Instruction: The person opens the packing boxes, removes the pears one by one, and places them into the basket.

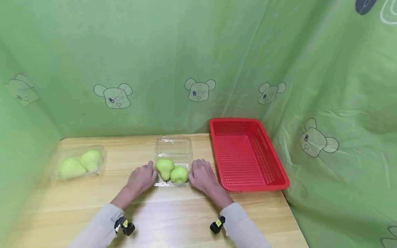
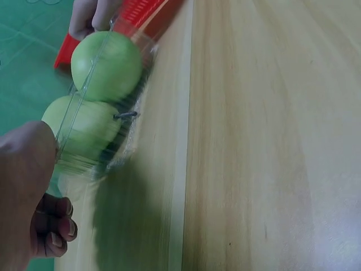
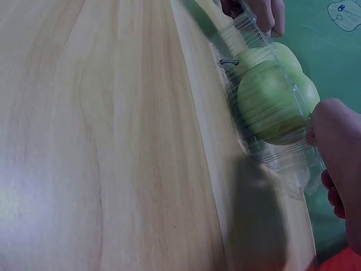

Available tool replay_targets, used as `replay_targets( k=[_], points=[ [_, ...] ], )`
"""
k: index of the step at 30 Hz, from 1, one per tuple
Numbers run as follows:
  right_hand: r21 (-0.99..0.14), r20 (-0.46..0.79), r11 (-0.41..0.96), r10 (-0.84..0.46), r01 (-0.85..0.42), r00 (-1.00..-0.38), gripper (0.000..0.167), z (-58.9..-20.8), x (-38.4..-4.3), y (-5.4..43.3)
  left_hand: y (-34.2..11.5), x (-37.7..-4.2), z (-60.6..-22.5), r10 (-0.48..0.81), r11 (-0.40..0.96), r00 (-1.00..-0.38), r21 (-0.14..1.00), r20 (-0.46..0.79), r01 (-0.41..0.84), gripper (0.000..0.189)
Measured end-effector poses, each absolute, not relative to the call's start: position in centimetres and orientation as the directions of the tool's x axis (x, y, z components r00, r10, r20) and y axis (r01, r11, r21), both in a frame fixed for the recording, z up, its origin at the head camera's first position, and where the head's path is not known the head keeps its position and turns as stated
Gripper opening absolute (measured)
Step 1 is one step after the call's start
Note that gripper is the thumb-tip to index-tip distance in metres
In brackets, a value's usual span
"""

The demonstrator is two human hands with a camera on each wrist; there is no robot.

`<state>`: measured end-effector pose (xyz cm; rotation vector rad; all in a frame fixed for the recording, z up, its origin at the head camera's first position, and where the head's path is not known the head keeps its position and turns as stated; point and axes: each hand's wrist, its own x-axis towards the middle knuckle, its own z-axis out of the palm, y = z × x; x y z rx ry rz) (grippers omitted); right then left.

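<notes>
A clear plastic clamshell box [image 1: 161,184] stands mid-table with its lid [image 1: 173,147] folded back, away from me. Two green pears lie side by side in its base, the left pear [image 1: 165,166] with its narrow end toward me and the right pear [image 1: 179,175] showing its rounded end. At the box's left side, my left hand [image 1: 142,178] pinches the rim with curled fingers. My right hand [image 1: 202,175] pinches the opposite rim the same way. In the right wrist view, the ribbed box wall [image 3: 287,165] shows below that thumb; some fingertips are hidden.
To the right stands a red perforated basket [image 1: 238,160], close beside my right hand. Another clear box [image 1: 103,155] holding two green pears [image 1: 90,160] lies at the table's left. A green curtain [image 1: 161,51] hangs behind and around the wooden table [image 1: 173,213].
</notes>
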<state>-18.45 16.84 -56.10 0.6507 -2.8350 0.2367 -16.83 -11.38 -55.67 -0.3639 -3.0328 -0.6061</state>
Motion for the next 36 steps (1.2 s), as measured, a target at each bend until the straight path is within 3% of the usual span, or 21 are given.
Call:
replay_targets(
  k=[4, 9, 14, 20, 25, 36],
  points=[
    [-0.146, 0.282, 0.882, -0.398, -0.449, -0.873, 0.014, -56.1, -18.2, 16.8, -11.4, -17.0, -55.8, 0.234, 0.886, -0.97, 0.394, 0.073, 0.244, 0.024],
    [-0.286, 0.321, 0.845, -0.359, -0.451, -0.876, 0.021, -55.6, -17.9, 16.5, -11.4, -17.0, -55.7, 0.225, 0.89, -0.971, 0.389, 0.08, 0.238, 0.023],
    [-0.396, 0.262, 0.809, -0.354, -0.434, -0.898, 0.035, -54.1, -17.6, 16.0, -11.5, -17.1, -55.8, 0.229, 0.913, -0.965, 0.315, 0.13, 0.259, 0.025],
    [-0.37, 0.167, 0.779, -0.48, -0.506, -0.861, 0.05, -53.0, -17.5, 15.5, -11.4, -17.3, -55.9, 0.265, 0.922, -0.938, 0.224, 0.224, 0.314, 0.03],
    [-0.335, 0.127, 0.761, -0.547, -0.555, -0.827, 0.06, -53.2, -17.4, 15.1, -11.4, -17.3, -55.6, 0.271, 0.93, -0.939, 0.194, 0.21, 0.312, 0.03],
    [-0.331, 0.117, 0.744, -0.579, -0.581, -0.807, 0.06, -53.6, -17.4, 14.5, -11.7, -16.7, -55.9, 0.267, 0.927, -0.953, 0.232, 0.146, 0.295, 0.023]
  ],
)
